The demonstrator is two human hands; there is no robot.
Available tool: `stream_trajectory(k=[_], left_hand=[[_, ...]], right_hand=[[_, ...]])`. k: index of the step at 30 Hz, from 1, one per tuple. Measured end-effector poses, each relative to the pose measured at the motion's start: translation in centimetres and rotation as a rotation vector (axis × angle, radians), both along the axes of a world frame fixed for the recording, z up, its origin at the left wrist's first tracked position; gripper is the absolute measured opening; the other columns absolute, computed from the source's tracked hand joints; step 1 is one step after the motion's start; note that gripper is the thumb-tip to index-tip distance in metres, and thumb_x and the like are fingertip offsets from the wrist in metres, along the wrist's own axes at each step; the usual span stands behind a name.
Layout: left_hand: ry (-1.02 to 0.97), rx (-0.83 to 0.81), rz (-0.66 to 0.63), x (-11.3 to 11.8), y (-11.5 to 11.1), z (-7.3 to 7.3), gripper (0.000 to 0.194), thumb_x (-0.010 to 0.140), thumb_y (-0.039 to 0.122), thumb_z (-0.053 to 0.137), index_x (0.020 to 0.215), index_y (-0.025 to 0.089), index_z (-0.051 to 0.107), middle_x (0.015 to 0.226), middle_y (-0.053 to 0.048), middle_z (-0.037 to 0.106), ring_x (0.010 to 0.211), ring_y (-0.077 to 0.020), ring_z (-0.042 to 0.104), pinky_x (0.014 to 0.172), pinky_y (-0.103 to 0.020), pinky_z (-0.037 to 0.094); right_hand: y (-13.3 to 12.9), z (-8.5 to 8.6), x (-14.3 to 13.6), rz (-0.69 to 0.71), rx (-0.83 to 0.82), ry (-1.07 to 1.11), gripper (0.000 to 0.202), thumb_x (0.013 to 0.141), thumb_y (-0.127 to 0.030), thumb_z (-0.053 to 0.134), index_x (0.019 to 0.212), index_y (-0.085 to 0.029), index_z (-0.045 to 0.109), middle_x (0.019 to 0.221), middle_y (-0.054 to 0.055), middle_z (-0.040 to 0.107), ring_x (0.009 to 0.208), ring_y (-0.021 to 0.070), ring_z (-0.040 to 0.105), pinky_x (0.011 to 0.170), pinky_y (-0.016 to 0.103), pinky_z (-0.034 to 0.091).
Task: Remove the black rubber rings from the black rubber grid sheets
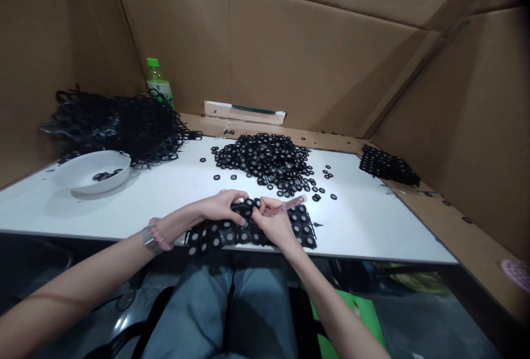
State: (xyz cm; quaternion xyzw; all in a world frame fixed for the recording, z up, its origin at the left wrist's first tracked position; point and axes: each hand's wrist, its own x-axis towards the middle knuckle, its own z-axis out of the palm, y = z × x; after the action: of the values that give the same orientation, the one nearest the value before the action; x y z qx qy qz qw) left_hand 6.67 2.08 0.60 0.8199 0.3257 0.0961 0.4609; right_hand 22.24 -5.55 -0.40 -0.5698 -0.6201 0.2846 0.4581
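Observation:
A black sheet (304, 227) of joined round pieces with pale centres lies along the table's front edge, its left end jutting a little past it. My left hand (223, 206) is closed on the sheet's upper edge, with the thumb on top. Between the fingers of my right hand (275, 223) is a clear pinkish pen-like tool (295, 202), its rear end pointing up to the right. The tip is hidden by my fingers, close to the sheet and to my left thumb.
Beyond my hands is a heap of small black rings (265, 157), several scattered around it. At left are a white bowl (89, 182), a tangle of black strips (120, 124) and a green-capped bottle (159, 80). Stacked black sheets (387, 165) lie right. Cardboard walls (323, 55) surround the table.

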Motion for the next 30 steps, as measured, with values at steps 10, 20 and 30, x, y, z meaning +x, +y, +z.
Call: stream_trajectory(k=[10, 20, 30], left_hand=[[-0.128, -0.145, -0.068, -0.2, -0.3, 0.4, 0.036, 0.059, 0.035, 0.067, 0.081, 0.017, 0.044, 0.069, 0.005, 0.043, 0.067, -0.0119, 0.042, 0.06, -0.022, 0.034], [0.135, 0.751, 0.114, -1.5, -3.3, 3.8, 0.045, 0.072, 0.051, 0.056, 0.101, 0.017, 0.049, 0.103, -0.008, 0.057, 0.095, -0.0247, 0.049, 0.083, -0.035, 0.033], [0.162, 0.964, -0.269, -2.0, -6.4, 2.3, 0.018, 0.078, 0.036, 0.056, 0.089, 0.022, 0.055, 0.084, 0.0, 0.061, 0.084, -0.0169, 0.052, 0.08, -0.03, 0.03]], right_hand=[[0.0, -0.1, -0.2, 0.029, 0.052, -0.042, 0.026, 0.063, -0.015, 0.047, 0.047, -0.021, 0.028, 0.042, -0.007, 0.033, 0.042, 0.0089, 0.035, 0.045, 0.022, 0.027], [-1.1, 0.8, 0.7, -0.049, -0.05, 0.408, 0.028, 0.064, -0.017, 0.05, 0.048, -0.022, 0.028, 0.031, -0.011, 0.034, 0.029, 0.0073, 0.036, 0.036, 0.02, 0.026], [-1.3, 0.3, 0.0, -0.007, -0.138, 0.352, 0.025, 0.06, -0.018, 0.049, 0.046, -0.022, 0.029, 0.03, -0.011, 0.034, 0.028, 0.0065, 0.033, 0.034, 0.019, 0.022]])
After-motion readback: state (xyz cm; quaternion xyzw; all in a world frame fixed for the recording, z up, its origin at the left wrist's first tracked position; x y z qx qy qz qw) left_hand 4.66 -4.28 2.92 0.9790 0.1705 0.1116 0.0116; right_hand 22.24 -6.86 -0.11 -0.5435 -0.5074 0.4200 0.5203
